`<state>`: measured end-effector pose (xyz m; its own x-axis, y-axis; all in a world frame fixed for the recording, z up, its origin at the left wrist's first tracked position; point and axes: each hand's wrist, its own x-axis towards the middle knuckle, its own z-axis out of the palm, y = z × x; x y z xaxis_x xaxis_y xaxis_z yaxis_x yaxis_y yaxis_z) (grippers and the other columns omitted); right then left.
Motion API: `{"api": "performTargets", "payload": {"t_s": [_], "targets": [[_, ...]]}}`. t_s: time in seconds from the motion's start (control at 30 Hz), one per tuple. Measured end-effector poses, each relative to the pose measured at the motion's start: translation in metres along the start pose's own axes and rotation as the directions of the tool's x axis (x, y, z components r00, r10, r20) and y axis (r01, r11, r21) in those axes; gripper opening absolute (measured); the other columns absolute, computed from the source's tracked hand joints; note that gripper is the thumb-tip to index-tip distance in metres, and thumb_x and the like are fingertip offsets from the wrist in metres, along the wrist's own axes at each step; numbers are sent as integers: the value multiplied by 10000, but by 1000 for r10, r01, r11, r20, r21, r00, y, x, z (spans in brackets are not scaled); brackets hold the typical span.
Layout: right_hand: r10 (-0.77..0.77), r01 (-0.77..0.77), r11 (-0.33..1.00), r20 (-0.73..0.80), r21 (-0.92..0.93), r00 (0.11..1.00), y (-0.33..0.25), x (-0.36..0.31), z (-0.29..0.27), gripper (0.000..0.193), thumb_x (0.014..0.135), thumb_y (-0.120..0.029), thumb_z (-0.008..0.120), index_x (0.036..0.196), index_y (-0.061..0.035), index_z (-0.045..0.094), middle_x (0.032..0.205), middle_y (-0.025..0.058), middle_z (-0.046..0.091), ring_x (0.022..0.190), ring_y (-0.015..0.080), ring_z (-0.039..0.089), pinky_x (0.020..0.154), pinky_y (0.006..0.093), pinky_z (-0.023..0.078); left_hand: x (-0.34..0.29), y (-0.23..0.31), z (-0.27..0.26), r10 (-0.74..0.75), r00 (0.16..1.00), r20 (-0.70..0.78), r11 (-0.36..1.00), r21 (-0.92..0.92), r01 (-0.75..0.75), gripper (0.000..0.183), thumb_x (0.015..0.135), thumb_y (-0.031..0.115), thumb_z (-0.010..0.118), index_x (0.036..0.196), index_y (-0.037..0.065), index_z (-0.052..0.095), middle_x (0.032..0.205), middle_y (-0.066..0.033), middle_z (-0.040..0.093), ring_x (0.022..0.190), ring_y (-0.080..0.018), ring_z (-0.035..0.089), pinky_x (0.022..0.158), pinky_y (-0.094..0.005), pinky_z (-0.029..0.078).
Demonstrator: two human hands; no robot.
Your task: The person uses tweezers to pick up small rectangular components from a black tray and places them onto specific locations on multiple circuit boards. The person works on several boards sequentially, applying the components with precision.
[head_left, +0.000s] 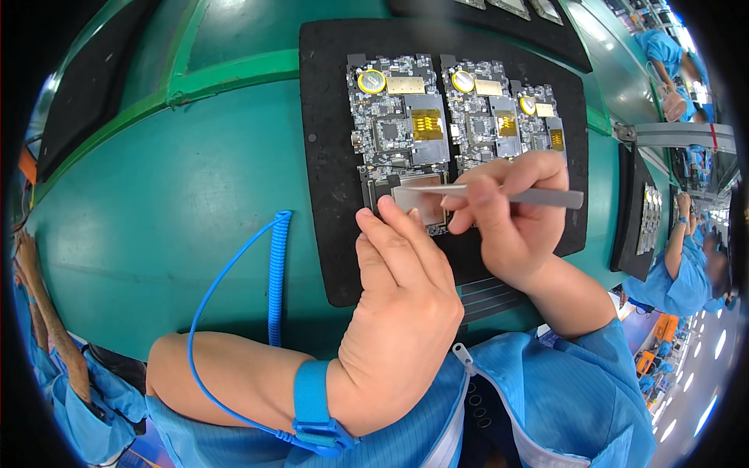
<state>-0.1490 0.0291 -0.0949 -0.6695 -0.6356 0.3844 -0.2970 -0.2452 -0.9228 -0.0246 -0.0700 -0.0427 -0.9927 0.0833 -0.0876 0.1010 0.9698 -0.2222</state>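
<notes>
Over a black foam tray (331,140) holding circuit boards, my right hand (515,214) is closed around metal tweezers (546,197). The tweezers lie nearly level, their tips pointing left over the lower part of the left circuit board (390,129). That part carries a flat, shiny metal plate (421,204); a small dark piece sits by the tips. My left hand (402,296) rests its extended fingertips at the plate's lower left edge. A blue wrist strap (314,398) circles my left wrist. The right hand partly covers the middle circuit board (477,117) and the right one (538,117).
A coiled blue cord (277,273) runs from the strap across the green bench (195,179). Another black tray (499,31) lies beyond, and one with boards (641,218) stands at the right. Co-workers in blue (679,265) are on both sides.
</notes>
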Motion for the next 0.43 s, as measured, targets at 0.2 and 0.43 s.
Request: {"api": "performTargets", "payload": {"t_s": [0.2, 0.43], "targets": [[202, -148, 959, -213, 241, 956, -22, 2, -24, 191, 923, -32, 512, 1001, -68, 341, 722, 108, 608, 521, 110, 580, 431, 208, 467, 6, -3, 0, 13, 1000, 24, 996, -92, -11, 574, 675, 354, 689, 1052, -65, 576, 1237, -306, 489, 979, -310, 538, 785, -317, 470], [148, -76, 967, -294, 245, 944, -68, -35, -137, 247, 910, -102, 444, 1151, -46, 438, 533, 1, 376, 383, 64, 295, 407, 212, 266, 5, -19, -14, 199, 980, -6, 960, -199, -196, 586, 651, 358, 737, 1056, -35, 579, 1243, -281, 495, 997, -268, 516, 844, -328, 431]]}}
